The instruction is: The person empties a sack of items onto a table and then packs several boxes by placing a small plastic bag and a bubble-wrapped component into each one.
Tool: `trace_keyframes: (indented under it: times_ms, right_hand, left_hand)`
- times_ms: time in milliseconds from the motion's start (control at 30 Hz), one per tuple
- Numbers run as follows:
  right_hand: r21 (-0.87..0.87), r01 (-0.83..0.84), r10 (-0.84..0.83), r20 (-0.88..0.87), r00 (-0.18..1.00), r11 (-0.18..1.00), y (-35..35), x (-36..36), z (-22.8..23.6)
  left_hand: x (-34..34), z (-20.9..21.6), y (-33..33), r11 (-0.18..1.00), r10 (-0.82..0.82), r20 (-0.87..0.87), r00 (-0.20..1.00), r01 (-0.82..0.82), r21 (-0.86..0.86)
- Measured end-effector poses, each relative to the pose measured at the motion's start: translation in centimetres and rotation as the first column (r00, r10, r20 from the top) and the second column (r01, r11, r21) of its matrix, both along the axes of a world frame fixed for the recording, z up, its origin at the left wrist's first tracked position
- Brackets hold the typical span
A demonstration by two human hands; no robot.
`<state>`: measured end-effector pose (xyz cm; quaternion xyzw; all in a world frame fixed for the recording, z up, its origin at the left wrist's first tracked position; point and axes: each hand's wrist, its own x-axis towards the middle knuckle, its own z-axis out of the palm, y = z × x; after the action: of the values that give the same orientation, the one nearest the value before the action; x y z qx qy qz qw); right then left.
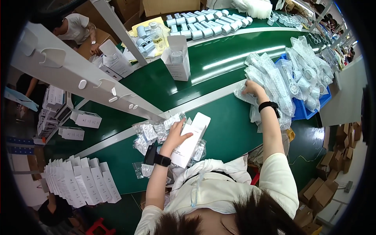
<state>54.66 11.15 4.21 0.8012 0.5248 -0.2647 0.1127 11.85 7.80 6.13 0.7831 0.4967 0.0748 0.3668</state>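
White box, flap raised, on the table before the person, amid small plastic packets; left edge partly covered by the left hand, contents not visible; bubble-wrap bags, overlapping, partly hiding a blue bin; far workers cut off or blurred; table green, pale strip along its far side; green belt beyond, bearing an upright open box; left hand spread wide, thumb on the box; right hand outstretched, fingers bent at a bag, firmness of grip cannot be told.
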Motion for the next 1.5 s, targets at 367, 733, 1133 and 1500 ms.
trace_keyframes:
  times_ms: [367,733,1133,1500]
  right_hand:
    - [0.262,0.758,0.286,-0.952,0.104,0.597,-3.5,-9.3,11.9]
    - [0.397,0.918,0.355,-0.862,0.362,0.027,-2.6,-27.5,13.7]
    - [0.981,-0.073,0.744,-0.087,0.663,0.18,-3.4,-27.2,11.7]
    - [0.491,-0.004,0.277,-0.484,0.83,0.871,-7.3,-28.8,-2.2]
  left_hand:
    - [-0.7,6.9,-1.4,0.888,0.318,0.703,0.636,0.06,-0.456]
    - [1.1,7.6,-4.1,0.915,0.242,0.482,0.842,-0.363,0.175]
    - [-1.8,5.4,-1.4,0.807,-0.058,0.686,0.726,-0.37,0.46]
    - [-5.3,5.9,-4.3,0.843,0.292,0.494,0.819,-0.464,0.271]
